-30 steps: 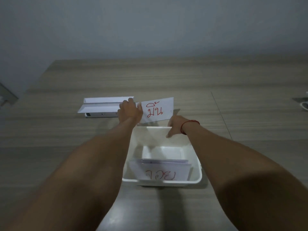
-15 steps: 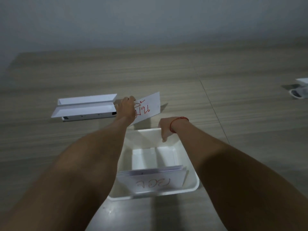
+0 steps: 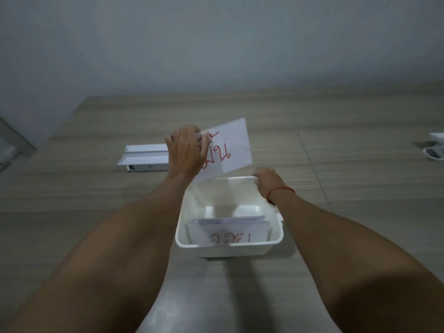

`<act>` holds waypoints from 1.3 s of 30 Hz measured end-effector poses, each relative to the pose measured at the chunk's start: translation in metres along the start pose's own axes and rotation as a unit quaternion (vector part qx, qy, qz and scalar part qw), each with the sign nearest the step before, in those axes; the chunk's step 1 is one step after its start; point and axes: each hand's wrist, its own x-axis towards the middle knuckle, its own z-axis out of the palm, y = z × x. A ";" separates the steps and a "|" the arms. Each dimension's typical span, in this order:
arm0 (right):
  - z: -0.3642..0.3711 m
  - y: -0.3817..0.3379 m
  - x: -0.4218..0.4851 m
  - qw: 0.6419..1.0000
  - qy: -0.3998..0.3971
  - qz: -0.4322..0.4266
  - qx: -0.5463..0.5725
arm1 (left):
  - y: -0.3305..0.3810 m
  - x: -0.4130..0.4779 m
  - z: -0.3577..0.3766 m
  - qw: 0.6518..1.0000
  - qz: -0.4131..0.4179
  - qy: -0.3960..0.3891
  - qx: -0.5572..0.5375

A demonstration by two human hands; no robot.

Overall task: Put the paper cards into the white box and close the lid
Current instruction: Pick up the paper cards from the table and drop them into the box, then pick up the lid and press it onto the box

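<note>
My left hand (image 3: 186, 152) pinches the card (image 3: 228, 150), my right hand (image 3: 265, 180) seemingly gripping the box (image 3: 276, 236) rim, so I tip it in upright beside the stack (image 3: 228, 230).

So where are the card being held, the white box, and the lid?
held card (image 3: 234, 150), head view, on its blank right half.
white box (image 3: 228, 246), head view, on its near rim.
lid (image 3: 146, 157), head view, on its top face.

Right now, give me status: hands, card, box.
Left hand shut on the paper card, held tilted above the white box. Right hand grips the far rim. Cards already inside; lid off, lying beyond. Nothing blocks the opening.
</note>
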 end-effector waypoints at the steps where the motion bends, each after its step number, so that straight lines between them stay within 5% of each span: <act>1: -0.002 0.000 -0.004 1.000 0.005 0.005 0.010 | 0.000 -0.007 -0.004 1.000 0.006 -0.005 -0.002; 7: -0.010 -0.002 -0.012 0.994 0.024 0.086 0.070 | 0.006 -0.056 -0.010 0.998 0.028 -0.047 -0.020; 15: -0.006 -0.001 -0.018 0.987 0.067 0.118 0.087 | 0.019 -0.105 0.009 0.978 0.018 -0.199 -0.057; 21: -0.008 0.001 -0.026 0.979 0.074 0.143 0.126 | 0.020 -0.114 0.007 0.924 -0.084 -0.368 -0.067; 23: -0.005 0.000 -0.032 0.981 0.057 0.145 0.112 | 0.022 -0.112 -0.001 0.931 -0.100 -0.344 -0.071; 27: -0.003 0.001 -0.038 0.983 0.022 0.151 0.098 | 0.016 -0.107 -0.006 0.982 -0.088 -0.166 -0.006; 32: 0.002 0.007 -0.037 0.986 0.041 0.136 0.087 | 0.006 -0.110 -0.003 0.916 -0.321 -0.236 -0.032; 39: 0.006 -0.002 -0.018 0.984 0.084 0.134 0.079 | -0.008 -0.094 0.009 0.909 -0.342 -0.234 -0.054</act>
